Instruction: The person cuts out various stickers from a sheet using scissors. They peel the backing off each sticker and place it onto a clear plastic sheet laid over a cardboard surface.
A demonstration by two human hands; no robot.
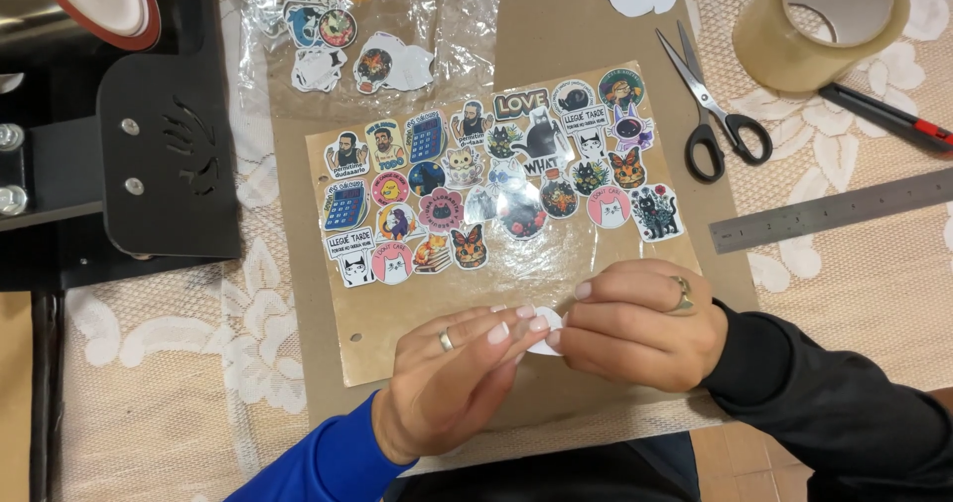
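My left hand (452, 378), in a blue sleeve with a ring, and my right hand (640, 323), in a black sleeve with a ring, meet over the near edge of a clear glossy sheet (397, 338). Both pinch a small white sticker (546, 333) between their fingertips; most of the sticker is hidden by the fingers. Just beyond the hands, several colourful cut-out stickers (496, 179) lie in rows on the sheet, which rests on a brown cardboard board (556, 25).
Black-handled scissors (710, 105), a big roll of clear tape (819, 20), a utility knife (888, 115) and a steel ruler (829, 209) lie at the right on a lace tablecloth (169, 383). A black press machine (149, 135) stands at the left. Loose stickers (338, 40) sit at the top.
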